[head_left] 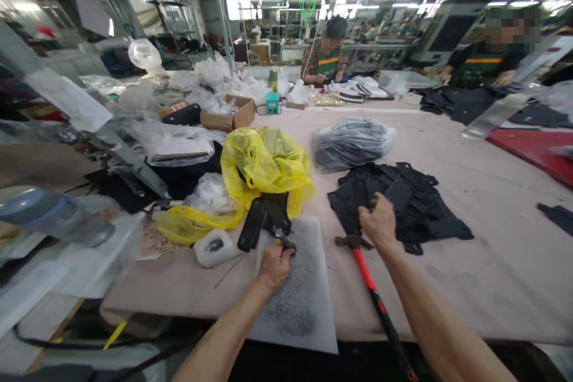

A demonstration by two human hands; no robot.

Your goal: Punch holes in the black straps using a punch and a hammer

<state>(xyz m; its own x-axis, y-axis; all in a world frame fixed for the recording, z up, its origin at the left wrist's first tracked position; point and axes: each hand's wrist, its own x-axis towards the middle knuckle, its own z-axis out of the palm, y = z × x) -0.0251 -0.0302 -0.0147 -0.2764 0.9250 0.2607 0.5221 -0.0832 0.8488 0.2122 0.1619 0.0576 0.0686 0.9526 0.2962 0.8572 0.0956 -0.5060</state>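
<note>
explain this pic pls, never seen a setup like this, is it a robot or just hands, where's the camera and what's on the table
No robot here: these are a person's two bare hands. The single picture comes from a camera on that person's head, looking forward and down, so the forearms enter from the bottom.

The left hand holds a small thing, partly metallic, too small to identify, over a speckled white board. The right hand is at the near edge of a pile of black pieces; its grip is unclear. Between the forearms lies a hammer.

Farther back on the table are a yellow bag and a plastic-wrapped bundle. Someone else is across the table.
</note>
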